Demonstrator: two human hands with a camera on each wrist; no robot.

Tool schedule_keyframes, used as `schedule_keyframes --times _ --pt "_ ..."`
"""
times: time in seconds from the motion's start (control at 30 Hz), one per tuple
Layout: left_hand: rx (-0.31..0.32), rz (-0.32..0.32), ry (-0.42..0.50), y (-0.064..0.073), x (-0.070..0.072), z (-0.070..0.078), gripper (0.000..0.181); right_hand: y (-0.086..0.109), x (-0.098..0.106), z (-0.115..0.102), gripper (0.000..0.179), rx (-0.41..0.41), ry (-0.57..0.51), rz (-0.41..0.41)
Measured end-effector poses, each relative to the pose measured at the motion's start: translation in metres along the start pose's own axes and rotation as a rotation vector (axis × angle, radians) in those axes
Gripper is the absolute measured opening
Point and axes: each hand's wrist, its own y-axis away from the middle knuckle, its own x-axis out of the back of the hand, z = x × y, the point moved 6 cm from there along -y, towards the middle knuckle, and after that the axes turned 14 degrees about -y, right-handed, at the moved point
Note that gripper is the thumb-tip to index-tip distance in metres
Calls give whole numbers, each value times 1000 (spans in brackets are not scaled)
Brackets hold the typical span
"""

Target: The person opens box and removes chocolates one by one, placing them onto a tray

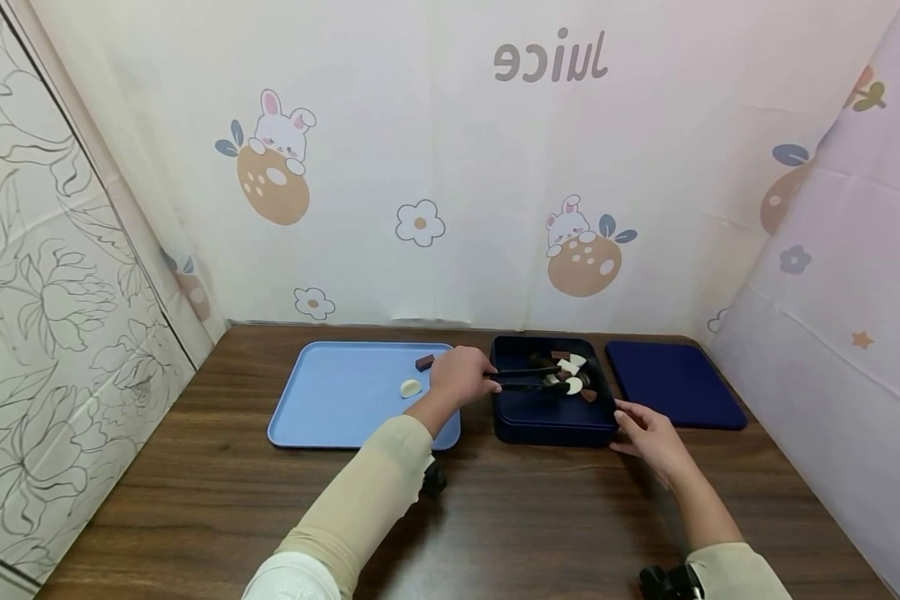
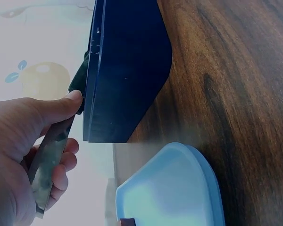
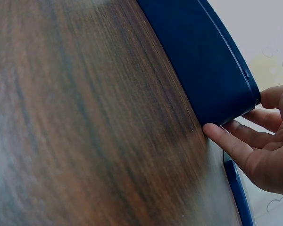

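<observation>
My left hand [image 1: 461, 375] grips black tongs [image 1: 521, 372], reaching in from the left over a dark blue box [image 1: 555, 435]. Thumb and fingers wrap the tongs' handle [image 2: 52, 160] in the left wrist view. Their two arms are spread apart, tips among several white and brown chocolate-like pieces [image 1: 573, 386] heaped at the box's back right. At the box's front right corner, my right hand [image 1: 651, 440] rests its fingertips against the side wall. The right wrist view shows these fingers [image 3: 231, 143] mostly straight along the corner.
A light blue tray [image 1: 330, 408] lies left of the box, with a brown piece [image 1: 424, 362] and a white piece [image 1: 411, 388] near its right side, beside my left forearm. Right of the box lies a flat dark blue lid [image 1: 675, 385]. A patterned curtain [image 1: 420, 150] hangs behind the wooden table [image 1: 525, 517].
</observation>
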Motion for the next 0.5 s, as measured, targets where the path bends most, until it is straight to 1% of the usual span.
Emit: schedule_keyframes --times 0.37,0.5 --pt "-19 24 31 5 8 -4 31 0 -1 0 53 -8 8 1" --pt "-13 26 28 8 10 -8 32 0 0 0 53 -4 3 -2"
